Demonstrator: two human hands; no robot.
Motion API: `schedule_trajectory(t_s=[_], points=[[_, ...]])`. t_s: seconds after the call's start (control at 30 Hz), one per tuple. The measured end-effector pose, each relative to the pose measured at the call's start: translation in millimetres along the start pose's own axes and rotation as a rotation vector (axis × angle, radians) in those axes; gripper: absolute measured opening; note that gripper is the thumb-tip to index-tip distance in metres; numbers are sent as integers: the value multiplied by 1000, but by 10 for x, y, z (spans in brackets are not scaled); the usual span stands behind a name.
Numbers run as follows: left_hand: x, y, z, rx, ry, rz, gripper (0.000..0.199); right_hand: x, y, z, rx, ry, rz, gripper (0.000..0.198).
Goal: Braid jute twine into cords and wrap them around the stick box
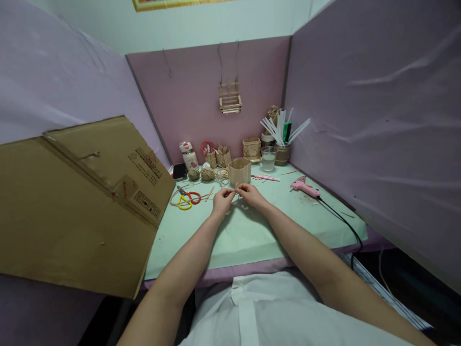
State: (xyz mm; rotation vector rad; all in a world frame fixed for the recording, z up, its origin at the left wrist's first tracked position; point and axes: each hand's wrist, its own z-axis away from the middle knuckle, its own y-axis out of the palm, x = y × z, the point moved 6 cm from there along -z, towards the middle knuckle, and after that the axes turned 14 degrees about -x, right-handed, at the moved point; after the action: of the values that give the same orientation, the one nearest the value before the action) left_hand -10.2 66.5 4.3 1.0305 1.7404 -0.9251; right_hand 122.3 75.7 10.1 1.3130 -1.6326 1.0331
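Note:
My left hand [223, 201] and my right hand [251, 195] meet over the middle of the table, fingertips pinched close together. Between them is a thin tan strand of twine [236, 189], mostly covered by the fingers. Just behind the hands stands a pot made of wooden craft sticks [240, 169], open at the top. Balls of twine [208, 174] lie to its left, with loose loops of twine [223, 177] beside them. Scissors with red and yellow handles [189, 198] rest left of my left hand, near a loose wooden stick [209, 193].
A pink glue gun [306, 188] with a black cable lies on the right. Along the back stand a plastic cup [268, 158], a holder of white glue sticks [283, 154], a woven basket [251, 150] and a bottle [189, 156]. Large cardboard [82, 206] leans in from the left.

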Motion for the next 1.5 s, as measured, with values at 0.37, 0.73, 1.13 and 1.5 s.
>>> schedule_trajectory(t_s=[0.37, 0.73, 1.13, 1.5], points=[[12, 12, -10, 8, -25, 35, 15, -33, 6, -27, -18, -44, 85, 20], [0, -26, -34, -46, 57, 49, 16, 175, -55, 63, -205, -366, 216, 12], [-53, -33, -5, -57, 117, 12, 12, 173, -62, 74, -257, -332, 212, 10], [159, 92, 88, 208, -670, 474, 10, 288, 36, 144, -153, -406, 134, 6]])
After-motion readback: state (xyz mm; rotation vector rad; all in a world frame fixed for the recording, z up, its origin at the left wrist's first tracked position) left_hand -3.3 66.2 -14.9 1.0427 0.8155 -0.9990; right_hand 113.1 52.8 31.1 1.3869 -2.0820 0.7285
